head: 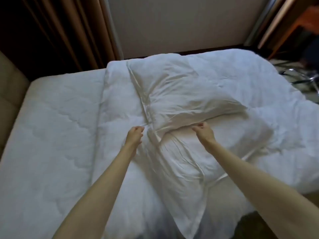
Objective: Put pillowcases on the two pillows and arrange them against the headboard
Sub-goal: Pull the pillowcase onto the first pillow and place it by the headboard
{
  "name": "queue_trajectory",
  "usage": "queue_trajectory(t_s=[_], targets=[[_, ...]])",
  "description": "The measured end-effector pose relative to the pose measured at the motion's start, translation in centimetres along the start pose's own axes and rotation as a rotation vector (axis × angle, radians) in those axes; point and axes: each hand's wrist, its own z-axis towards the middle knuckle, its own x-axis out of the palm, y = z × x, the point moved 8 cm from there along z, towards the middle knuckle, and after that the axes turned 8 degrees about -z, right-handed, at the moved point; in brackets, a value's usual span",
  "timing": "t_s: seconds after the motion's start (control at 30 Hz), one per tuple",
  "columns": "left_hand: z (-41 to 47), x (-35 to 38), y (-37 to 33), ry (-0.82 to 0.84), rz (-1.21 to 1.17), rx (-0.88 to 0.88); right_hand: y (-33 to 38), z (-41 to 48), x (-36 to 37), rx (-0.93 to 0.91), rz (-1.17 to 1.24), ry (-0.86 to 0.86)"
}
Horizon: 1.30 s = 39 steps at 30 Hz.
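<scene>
Near pillow [186, 171]: closest to me, lying on the duvet, running from the bed's near edge up toward my hands; white case on it, creased, flat border showing along its lower right side.
Left arm: bare, reaching up from the lower left.
Left hand [133, 138]: fingers curled together, pinching a fold of white cloth at the point where the two pillows' corners meet; whose cloth it is I cannot tell.
Right arm: bare, coming in from the lower right, crossing over the near pillow's right part.
Right hand [203, 131]: fingers bunched, pinching the near edge of the far pillow's case, just beside the seam between the pillows.
Far pillow [183, 95]: beyond my hands, cased in white, puffed and wrinkled, lying aslant on the duvet, touching the near pillow's top end.
Duvet [269, 107]: white, quilted, under both pillows, folded back on the left.
Mattress pad [51, 131]: white, quilted, bare on the left.
Headboard [10, 87]: beige, padded, at the far left, well apart from both pillows.
Curtain [74, 31]: brown, beyond the bed.
</scene>
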Motion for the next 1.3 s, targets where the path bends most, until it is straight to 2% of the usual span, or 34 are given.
queue_trajectory(t_s=[0.17,0.27,0.37,0.43,0.6,0.73,0.9,1.03,1.1,1.17,1.3], targets=[[3.0,4.6,2.3,0.026,-0.018,-0.145,-1.9,2.8,-4.1,-0.006,-0.223,-0.073],[5.2,5.9,4.2,-0.010,-0.078,-0.306,-2.6,3.9,-5.0,0.006,-0.214,-0.085],[6.5,8.3,5.0,0.047,-0.233,-0.399,-3.2,4.6,-5.0,0.018,-0.146,-0.055],[6.8,9.4,4.1,0.068,-0.235,-0.331,-2.5,4.6,-4.9,-0.025,-0.151,-0.042],[6.5,10.4,1.1,-0.037,-0.174,-0.136,-0.7,5.0,-5.1,-0.192,-0.305,-0.060],[3.6,10.0,-0.8,0.091,-0.151,-0.013,0.8,5.0,-5.4,-0.311,-0.376,-0.132],[-1.4,8.4,-6.0,0.125,-0.148,0.189,4.1,3.5,-2.4,-0.576,-0.677,-0.102],[-6.6,6.6,-9.7,0.220,-0.177,0.343,7.5,1.4,-1.0,-0.744,-0.731,-0.194],[-9.0,5.6,-11.3,0.263,-0.215,0.408,9.4,-0.1,-0.4,-0.807,-0.681,-0.221],[-10.8,4.2,-12.9,0.256,-0.258,0.459,11.5,-1.9,0.0,-0.879,-0.522,-0.223],[-12.5,0.7,-15.0,0.155,-0.330,0.517,15.1,-5.3,1.4,-0.937,-0.148,-0.062]])
